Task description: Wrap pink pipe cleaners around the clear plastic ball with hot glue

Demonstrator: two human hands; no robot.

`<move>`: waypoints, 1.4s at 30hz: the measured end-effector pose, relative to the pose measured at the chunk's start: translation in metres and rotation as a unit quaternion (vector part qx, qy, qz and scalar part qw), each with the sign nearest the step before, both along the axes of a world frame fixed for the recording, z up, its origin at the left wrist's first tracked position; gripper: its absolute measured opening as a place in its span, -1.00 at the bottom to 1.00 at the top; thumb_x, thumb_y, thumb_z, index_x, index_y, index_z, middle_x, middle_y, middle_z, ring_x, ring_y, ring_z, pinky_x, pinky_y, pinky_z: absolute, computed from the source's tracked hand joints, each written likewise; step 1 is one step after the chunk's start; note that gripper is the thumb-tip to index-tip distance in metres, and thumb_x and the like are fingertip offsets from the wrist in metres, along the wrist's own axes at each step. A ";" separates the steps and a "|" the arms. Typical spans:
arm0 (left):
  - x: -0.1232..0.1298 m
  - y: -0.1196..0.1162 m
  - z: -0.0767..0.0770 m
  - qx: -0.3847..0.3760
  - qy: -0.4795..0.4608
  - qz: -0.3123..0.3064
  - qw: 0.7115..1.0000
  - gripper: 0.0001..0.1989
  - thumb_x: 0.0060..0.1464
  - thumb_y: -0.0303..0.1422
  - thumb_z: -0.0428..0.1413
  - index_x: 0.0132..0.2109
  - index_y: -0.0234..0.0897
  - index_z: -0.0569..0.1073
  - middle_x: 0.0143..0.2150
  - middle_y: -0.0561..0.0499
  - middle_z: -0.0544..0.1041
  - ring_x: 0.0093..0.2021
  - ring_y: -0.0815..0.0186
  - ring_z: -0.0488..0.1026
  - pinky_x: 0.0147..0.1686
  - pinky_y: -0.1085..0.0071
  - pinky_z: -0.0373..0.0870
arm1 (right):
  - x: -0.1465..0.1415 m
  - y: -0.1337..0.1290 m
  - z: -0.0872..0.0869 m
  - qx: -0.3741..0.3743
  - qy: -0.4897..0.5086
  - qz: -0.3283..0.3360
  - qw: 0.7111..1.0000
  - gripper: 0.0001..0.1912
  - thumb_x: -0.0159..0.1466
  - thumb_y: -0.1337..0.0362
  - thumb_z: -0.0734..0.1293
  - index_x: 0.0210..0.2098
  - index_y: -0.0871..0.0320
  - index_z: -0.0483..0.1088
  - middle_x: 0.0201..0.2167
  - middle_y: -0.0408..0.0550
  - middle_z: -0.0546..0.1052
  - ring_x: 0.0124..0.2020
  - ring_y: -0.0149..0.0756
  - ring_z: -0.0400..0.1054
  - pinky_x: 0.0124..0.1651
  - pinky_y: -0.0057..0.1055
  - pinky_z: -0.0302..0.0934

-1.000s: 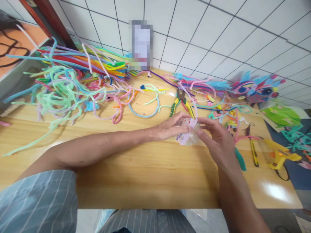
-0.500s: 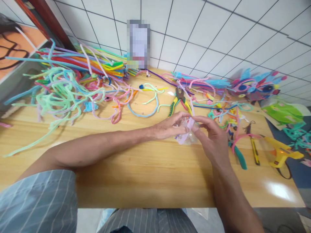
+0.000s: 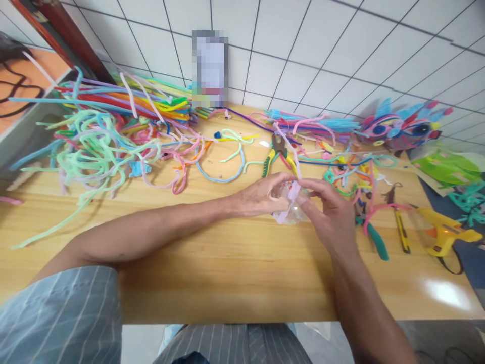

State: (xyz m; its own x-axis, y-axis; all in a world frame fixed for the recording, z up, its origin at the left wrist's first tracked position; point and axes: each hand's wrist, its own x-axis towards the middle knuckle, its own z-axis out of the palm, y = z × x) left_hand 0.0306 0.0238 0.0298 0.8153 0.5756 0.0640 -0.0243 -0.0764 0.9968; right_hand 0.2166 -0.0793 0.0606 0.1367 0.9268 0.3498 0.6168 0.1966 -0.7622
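Observation:
Both hands meet over the table around a small clear plastic bag (image 3: 300, 214) with a lilac strip (image 3: 293, 191) and tiny coloured bits inside. My left hand (image 3: 264, 196) pinches its left side, thumb stretched along the strip. On the right, my right hand (image 3: 329, 206) grips the bag between thumb and curled fingers. A lilac pipe cleaner (image 3: 290, 142) runs from the clutter down to the fingertips; I cannot tell whether it is held. Just beyond the hands lie pliers (image 3: 269, 163) with yellow-green handles, spread apart.
Pipe cleaners (image 3: 94, 136) heap up at the left. More bundles (image 3: 322, 124) lie along the tiled wall, near a colourful mask-like craft piece (image 3: 394, 129). At right are a yellow cutter knife (image 3: 402, 232), a yellow glue gun (image 3: 445, 230) and a teal-handled tool (image 3: 378, 242). A pixelated phone-like panel (image 3: 210, 68) leans on the wall.
The camera view has shifted slightly. Both hands stay around the bag, with only small finger movement, and the other objects lie as before.

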 end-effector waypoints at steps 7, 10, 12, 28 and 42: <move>0.000 0.000 0.003 0.006 0.006 -0.005 1.000 -0.40 0.08 -0.23 0.27 0.26 -0.25 0.41 0.24 -0.16 0.54 0.22 0.03 0.52 0.25 0.09 0.46 | 0.001 -0.001 -0.004 0.015 -0.013 0.007 1.000 -0.75 0.36 0.20 0.48 0.03 -0.10 0.62 0.04 -0.08 0.69 0.08 -0.12 0.57 0.06 -0.12 0.41; 0.000 0.000 0.001 0.004 0.002 -0.005 1.000 -0.40 0.08 -0.23 0.28 0.26 -0.23 0.41 0.24 -0.14 0.54 0.22 0.05 0.52 0.26 0.11 0.46 | 0.002 -0.001 -0.006 0.019 -0.011 0.009 1.000 -0.75 0.36 0.22 0.48 0.04 -0.11 0.62 0.04 -0.08 0.69 0.09 -0.13 0.56 0.06 -0.12 0.40; 0.000 -0.001 0.001 -0.001 -0.002 -0.006 1.000 -0.39 0.08 -0.23 0.28 0.26 -0.25 0.41 0.25 -0.17 0.53 0.23 0.03 0.51 0.27 0.09 0.45 | 0.003 -0.001 -0.007 0.019 -0.009 0.012 1.000 -0.74 0.37 0.22 0.48 0.04 -0.11 0.62 0.05 -0.08 0.69 0.09 -0.13 0.56 0.06 -0.12 0.39; -0.001 0.001 0.000 -0.003 0.003 -0.017 1.000 -0.37 0.08 -0.19 0.26 0.26 -0.28 0.39 0.19 -0.17 0.54 0.16 0.06 0.53 0.17 0.13 0.49 | 0.003 -0.002 -0.007 0.018 -0.007 0.014 1.000 -0.74 0.36 0.23 0.48 0.04 -0.11 0.63 0.04 -0.08 0.69 0.08 -0.12 0.56 0.07 -0.11 0.40; -0.003 0.000 0.004 -0.027 0.006 -0.039 0.999 -0.41 0.13 -0.16 0.23 0.26 -0.23 0.37 0.17 -0.14 0.53 0.15 0.06 0.51 0.12 0.13 0.49 | 0.002 -0.003 -0.005 0.016 -0.019 0.011 1.000 -0.74 0.36 0.23 0.48 0.04 -0.10 0.62 0.04 -0.07 0.69 0.07 -0.14 0.57 0.04 -0.15 0.40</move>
State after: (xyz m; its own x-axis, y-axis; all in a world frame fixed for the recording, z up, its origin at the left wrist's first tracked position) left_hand 0.0275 0.0241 0.0338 0.8580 0.5131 0.0241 -0.0158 -0.0206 0.9997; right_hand 0.2190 -0.0820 0.0559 0.1020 0.9174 0.3847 0.6404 0.2354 -0.7311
